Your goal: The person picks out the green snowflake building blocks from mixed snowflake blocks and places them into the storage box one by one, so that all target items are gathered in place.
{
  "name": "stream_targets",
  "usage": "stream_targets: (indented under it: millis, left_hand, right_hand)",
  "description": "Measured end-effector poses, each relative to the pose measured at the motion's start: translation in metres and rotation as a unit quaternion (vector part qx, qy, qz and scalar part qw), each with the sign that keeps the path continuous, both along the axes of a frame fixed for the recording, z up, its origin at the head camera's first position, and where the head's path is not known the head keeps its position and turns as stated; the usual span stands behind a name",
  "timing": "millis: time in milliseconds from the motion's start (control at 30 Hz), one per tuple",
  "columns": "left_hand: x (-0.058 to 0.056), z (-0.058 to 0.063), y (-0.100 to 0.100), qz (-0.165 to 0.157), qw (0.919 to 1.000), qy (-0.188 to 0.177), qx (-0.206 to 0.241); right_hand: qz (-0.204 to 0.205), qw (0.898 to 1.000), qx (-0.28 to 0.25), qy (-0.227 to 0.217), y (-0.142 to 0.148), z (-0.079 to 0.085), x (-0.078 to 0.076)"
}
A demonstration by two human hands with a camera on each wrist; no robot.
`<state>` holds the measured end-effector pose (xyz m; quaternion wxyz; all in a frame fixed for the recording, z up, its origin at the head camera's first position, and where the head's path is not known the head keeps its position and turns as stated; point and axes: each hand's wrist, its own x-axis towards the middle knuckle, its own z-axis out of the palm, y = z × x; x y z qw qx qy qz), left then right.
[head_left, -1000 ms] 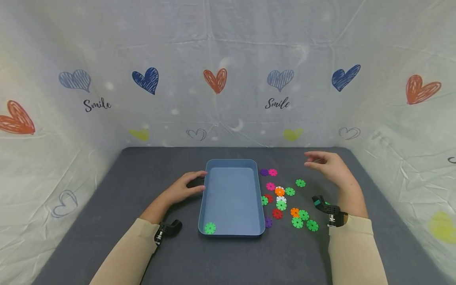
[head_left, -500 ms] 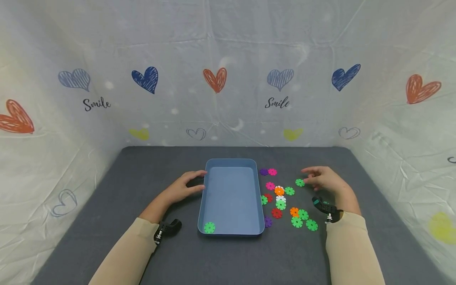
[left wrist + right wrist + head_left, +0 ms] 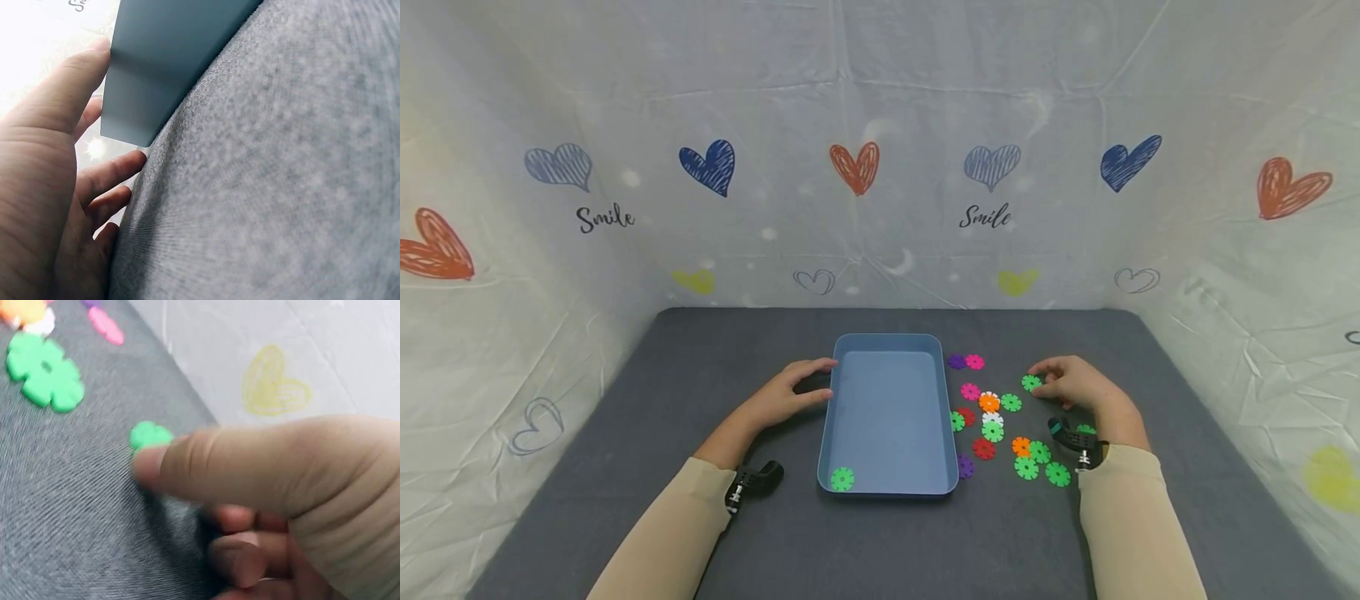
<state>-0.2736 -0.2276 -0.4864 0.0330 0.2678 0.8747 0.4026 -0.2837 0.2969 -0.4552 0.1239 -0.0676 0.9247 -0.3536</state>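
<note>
Thumb and fingertips of my right hand (image 3: 1082, 386) pinch the edge of a green snowflake building disc (image 3: 1031, 382) at the right of the table. In the right wrist view the thumb covers much of that green disc (image 3: 149, 433). My left hand (image 3: 781, 396) touches the left wall of a blue tray (image 3: 887, 487), thumb and fingers spread. Seen from the left wrist, the thumb tip rests against the wall of the tray (image 3: 156, 69), the other fingers loosely bent near its corner. One green disc (image 3: 842, 479) lies inside the tray at its near left corner.
Right of the tray lie several more discs, among them a pink disc (image 3: 974, 362), a red disc (image 3: 983, 449) and an orange disc (image 3: 988, 403) overlapping a white one. Another green disc (image 3: 1086, 429) is partly behind the right wrist camera (image 3: 1078, 437).
My right hand has come down and toward the near left, from above the table to the green disc, and its fingers have closed in on the edge. The left hand and tray have stayed put.
</note>
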Motion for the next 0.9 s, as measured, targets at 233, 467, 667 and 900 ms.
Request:
stream_targets:
  millis: [233, 467, 667, 900]
  left_hand:
    - [0.000, -0.001, 0.001, -0.004, 1.0000, 0.001, 0.002]
    - [-0.001, -0.004, 0.002, -0.006, 1.0000, 0.002, 0.006]
    - [-0.001, -0.003, 0.004, -0.009, 0.9999, 0.005, 0.008]
    - [0.000, -0.001, 0.002, -0.005, 0.9999, 0.005, 0.007]
  right_hand:
    - [-0.022, 0.995, 0.049, 0.081, -0.001, -0.001, -0.003]
    - [-0.044, 0.993, -0.007, 0.113, -0.013, 0.032, 0.007]
    - [-0.031, 0.986, -0.060, 0.155, -0.038, 0.067, 0.019]
    - [-0.012, 0.968, -0.181, 0.172, -0.088, 0.089, 0.028]
